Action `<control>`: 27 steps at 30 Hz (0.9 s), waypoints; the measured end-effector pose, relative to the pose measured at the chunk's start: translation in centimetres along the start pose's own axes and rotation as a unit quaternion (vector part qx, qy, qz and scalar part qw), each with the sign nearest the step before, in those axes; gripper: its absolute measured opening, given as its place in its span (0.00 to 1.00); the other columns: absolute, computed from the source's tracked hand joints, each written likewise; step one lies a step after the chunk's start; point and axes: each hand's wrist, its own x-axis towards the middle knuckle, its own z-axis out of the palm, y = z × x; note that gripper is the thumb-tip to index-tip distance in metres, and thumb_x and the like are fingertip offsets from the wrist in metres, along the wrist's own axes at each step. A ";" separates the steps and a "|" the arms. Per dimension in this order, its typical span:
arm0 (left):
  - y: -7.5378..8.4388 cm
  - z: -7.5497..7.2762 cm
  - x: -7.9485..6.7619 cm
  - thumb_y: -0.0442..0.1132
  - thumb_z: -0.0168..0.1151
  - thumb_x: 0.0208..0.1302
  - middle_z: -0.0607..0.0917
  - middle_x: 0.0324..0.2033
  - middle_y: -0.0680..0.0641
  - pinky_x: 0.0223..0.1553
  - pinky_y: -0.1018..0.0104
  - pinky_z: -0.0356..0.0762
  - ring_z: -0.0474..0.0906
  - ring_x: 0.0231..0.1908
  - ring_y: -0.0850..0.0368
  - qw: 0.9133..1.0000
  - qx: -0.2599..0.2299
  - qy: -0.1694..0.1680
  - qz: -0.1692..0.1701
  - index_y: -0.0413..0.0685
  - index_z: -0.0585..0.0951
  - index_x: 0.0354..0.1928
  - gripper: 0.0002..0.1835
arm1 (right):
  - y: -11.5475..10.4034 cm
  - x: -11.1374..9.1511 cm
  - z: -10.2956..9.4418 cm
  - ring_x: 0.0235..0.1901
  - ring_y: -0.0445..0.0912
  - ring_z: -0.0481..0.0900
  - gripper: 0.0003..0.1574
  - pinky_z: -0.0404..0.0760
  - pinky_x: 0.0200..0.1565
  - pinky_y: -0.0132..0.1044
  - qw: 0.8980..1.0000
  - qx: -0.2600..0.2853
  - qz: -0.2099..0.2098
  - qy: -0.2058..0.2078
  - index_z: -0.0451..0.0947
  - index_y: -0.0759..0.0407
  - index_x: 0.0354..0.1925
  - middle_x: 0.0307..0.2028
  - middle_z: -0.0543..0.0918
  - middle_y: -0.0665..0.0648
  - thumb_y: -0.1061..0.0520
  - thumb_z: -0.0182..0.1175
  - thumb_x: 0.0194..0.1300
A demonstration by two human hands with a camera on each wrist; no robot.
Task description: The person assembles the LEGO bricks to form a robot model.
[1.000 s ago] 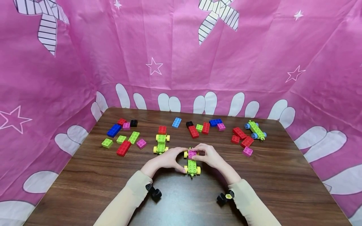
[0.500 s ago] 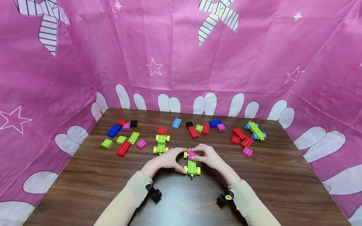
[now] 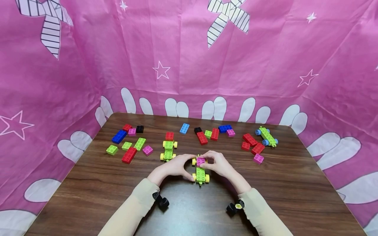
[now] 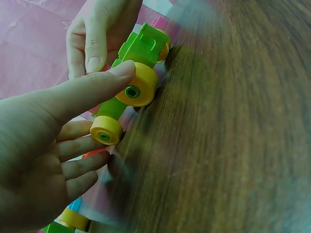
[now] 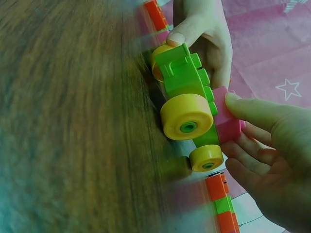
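Observation:
A green toy car base with yellow wheels stands on the table in front of me. On its far end sits a pink brick, pinched between the thumb and fingers of my right hand. In the right wrist view this pink brick is against the base's studs. My left hand holds the base from the left; in the left wrist view its thumb lies on a near yellow wheel and its fingers reach to the front wheel.
Left of my hands, another yellow-wheeled car base stands near a red brick. A blue-wheeled car base lies at the far right. Loose bricks lie in groups left, along the back and right, including a light blue one.

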 end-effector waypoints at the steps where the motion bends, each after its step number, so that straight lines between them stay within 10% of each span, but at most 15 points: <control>1: 0.0 0.0 0.0 0.55 0.77 0.45 0.70 0.67 0.45 0.67 0.53 0.62 0.63 0.68 0.49 1.000 0.000 -0.001 -0.001 0.46 0.65 0.69 0.50 | 0.0 0.0 0.0 0.45 0.46 0.80 0.19 0.78 0.49 0.42 1.000 0.000 0.000 -0.001 0.83 0.57 0.48 0.42 0.85 0.52 0.51 0.68 0.59; 27: 0.3 0.0 -0.4 0.53 0.74 0.51 0.66 0.69 0.41 0.69 0.53 0.59 0.60 0.69 0.48 1.000 0.016 -0.017 0.015 0.39 0.61 0.71 0.50 | -0.1 0.1 -0.1 0.45 0.46 0.79 0.19 0.77 0.50 0.45 1.000 0.014 0.009 -0.004 0.83 0.57 0.47 0.41 0.85 0.51 0.51 0.69 0.58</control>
